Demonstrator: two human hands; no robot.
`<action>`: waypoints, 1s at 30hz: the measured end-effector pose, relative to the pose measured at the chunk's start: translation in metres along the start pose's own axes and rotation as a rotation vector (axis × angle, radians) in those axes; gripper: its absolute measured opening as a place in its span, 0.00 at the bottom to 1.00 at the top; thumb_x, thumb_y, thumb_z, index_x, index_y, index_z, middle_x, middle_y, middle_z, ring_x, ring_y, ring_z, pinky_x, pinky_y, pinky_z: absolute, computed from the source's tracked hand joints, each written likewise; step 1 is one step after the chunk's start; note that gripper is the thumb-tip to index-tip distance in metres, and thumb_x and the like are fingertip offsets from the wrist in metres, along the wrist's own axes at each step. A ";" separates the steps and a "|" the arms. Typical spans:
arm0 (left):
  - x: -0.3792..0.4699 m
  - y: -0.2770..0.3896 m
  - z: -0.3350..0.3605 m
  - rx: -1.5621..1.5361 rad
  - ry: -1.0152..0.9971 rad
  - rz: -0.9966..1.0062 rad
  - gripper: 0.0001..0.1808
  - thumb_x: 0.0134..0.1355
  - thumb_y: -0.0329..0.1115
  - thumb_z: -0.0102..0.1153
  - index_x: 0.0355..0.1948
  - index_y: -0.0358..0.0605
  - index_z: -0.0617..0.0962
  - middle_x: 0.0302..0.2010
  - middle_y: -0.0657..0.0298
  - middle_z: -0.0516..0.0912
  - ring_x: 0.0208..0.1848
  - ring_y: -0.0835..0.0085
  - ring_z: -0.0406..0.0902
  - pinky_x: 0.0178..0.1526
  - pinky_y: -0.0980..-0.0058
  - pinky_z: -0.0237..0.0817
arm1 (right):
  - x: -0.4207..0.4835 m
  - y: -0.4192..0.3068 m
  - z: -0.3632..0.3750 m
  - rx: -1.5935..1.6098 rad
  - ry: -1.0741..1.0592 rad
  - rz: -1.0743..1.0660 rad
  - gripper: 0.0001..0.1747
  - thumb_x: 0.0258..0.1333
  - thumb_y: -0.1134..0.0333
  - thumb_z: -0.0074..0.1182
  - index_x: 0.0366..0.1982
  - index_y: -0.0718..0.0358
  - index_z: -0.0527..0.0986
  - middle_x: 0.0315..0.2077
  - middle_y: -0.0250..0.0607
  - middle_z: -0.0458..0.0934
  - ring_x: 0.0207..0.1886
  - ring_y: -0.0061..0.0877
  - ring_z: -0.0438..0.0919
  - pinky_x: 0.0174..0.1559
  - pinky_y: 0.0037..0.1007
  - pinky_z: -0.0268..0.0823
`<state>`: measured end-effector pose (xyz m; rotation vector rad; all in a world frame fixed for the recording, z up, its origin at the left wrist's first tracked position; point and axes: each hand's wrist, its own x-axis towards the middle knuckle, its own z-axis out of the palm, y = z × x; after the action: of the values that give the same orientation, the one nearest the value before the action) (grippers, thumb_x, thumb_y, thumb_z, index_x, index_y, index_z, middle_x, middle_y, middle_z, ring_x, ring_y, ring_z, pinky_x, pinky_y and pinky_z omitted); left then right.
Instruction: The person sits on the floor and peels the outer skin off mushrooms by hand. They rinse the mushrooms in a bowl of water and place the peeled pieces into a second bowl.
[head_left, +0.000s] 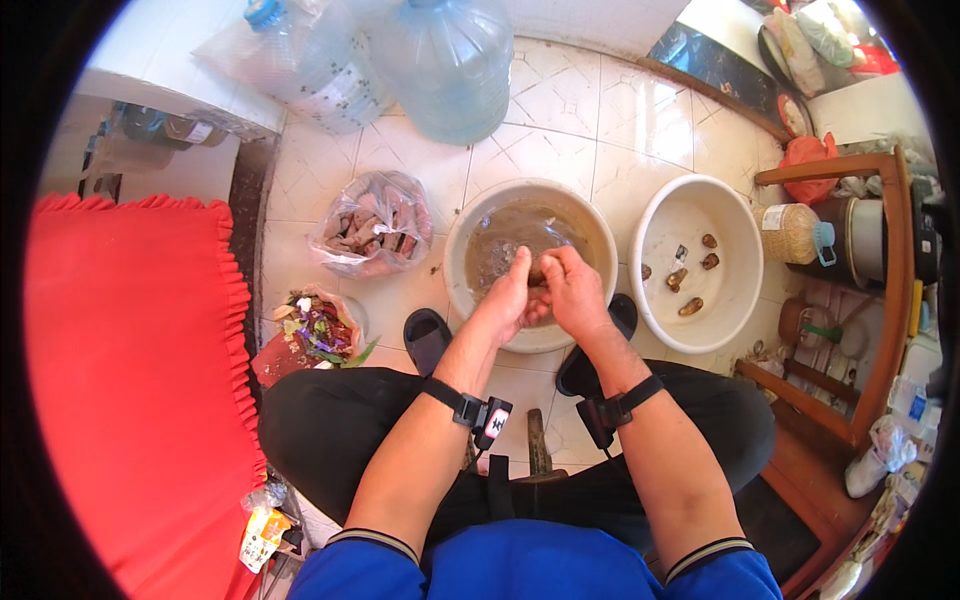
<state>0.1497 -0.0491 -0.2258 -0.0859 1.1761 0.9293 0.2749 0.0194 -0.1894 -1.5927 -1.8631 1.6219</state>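
A pale round basin (457, 277) of muddy brown water stands on the floor between my feet. Over it my left hand (517, 296) and my right hand (574, 289) come together around a brown tuber (537, 276), mostly hidden by the fingers. To the right, a white basin (701, 330) holds several wet brown tubers and a small dark-and-white scrap (679, 257). A clear plastic bag (409, 199) full of soil-covered, reddish-brown tubers lies left of the water basin.
A bag of plant scraps (322, 330) sits at the lower left, beside a red ruffled cloth (135, 360). Large water bottles (454, 75) stand at the back. At right are a wooden frame (885, 300) and a grain-filled plastic jug (787, 234).
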 end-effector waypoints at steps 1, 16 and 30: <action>-0.014 0.003 0.007 0.044 -0.006 0.028 0.38 0.80 0.72 0.33 0.47 0.52 0.83 0.29 0.70 0.82 0.24 0.81 0.74 0.26 0.80 0.63 | -0.006 -0.006 -0.003 0.008 0.034 -0.041 0.14 0.77 0.59 0.55 0.49 0.63 0.81 0.39 0.56 0.88 0.44 0.51 0.87 0.48 0.47 0.78; -0.181 0.081 0.050 0.767 -0.068 0.268 0.47 0.79 0.75 0.25 0.43 0.40 0.80 0.28 0.60 0.85 0.26 0.73 0.84 0.31 0.78 0.68 | -0.079 -0.116 -0.092 0.050 -0.251 -0.463 0.17 0.80 0.59 0.52 0.47 0.69 0.79 0.39 0.58 0.87 0.44 0.50 0.86 0.48 0.43 0.77; -0.143 0.099 0.058 0.633 0.118 0.701 0.13 0.78 0.40 0.61 0.45 0.38 0.81 0.32 0.62 0.85 0.31 0.78 0.81 0.37 0.74 0.75 | -0.050 -0.092 -0.118 0.475 -0.220 -0.083 0.29 0.86 0.49 0.39 0.53 0.67 0.80 0.39 0.45 0.90 0.39 0.24 0.86 0.40 0.25 0.70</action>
<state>0.1175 -0.0390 -0.0460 0.8372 1.6000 1.1106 0.3274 0.0656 -0.0484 -1.1625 -1.4508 2.0721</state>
